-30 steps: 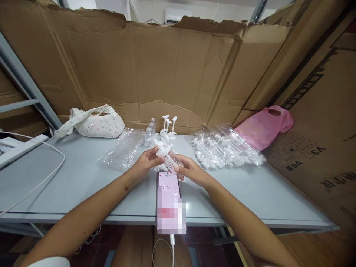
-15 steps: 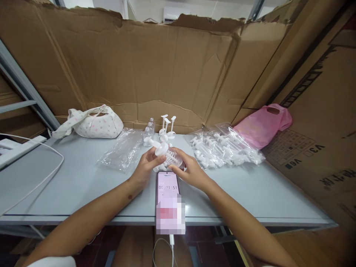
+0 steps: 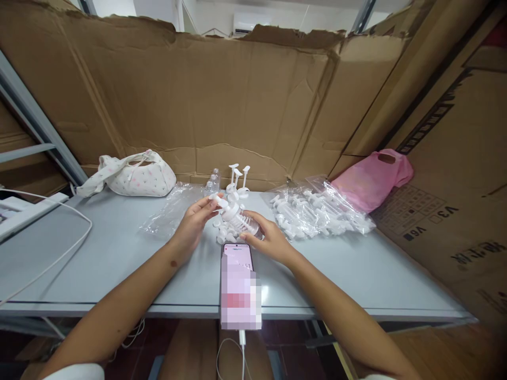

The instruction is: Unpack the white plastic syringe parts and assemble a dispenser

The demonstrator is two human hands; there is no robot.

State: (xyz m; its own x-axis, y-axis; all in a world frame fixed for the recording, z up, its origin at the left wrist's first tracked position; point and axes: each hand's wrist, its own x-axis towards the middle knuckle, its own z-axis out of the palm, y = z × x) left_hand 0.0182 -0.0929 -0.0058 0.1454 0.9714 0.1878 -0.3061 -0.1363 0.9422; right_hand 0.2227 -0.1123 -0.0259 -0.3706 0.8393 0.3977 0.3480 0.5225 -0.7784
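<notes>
A clear bottle with a white pump top is tilted to the left above the table. My right hand is wrapped round the bottle's body. At the pump's nozzle, my left hand pinches the white tip with its fingers. Small white parts lie on the table just below the bottle. Behind it, white pump pieces stand upright beside clear bottles.
A phone with a cable lies at the front edge. Left are an empty clear bag and a patterned pouch. Right are filled clear bags and a pink bag. Cardboard stands behind.
My left hand has moved from the pump's collar up and left to its nozzle. My right hand still holds the bottle.
</notes>
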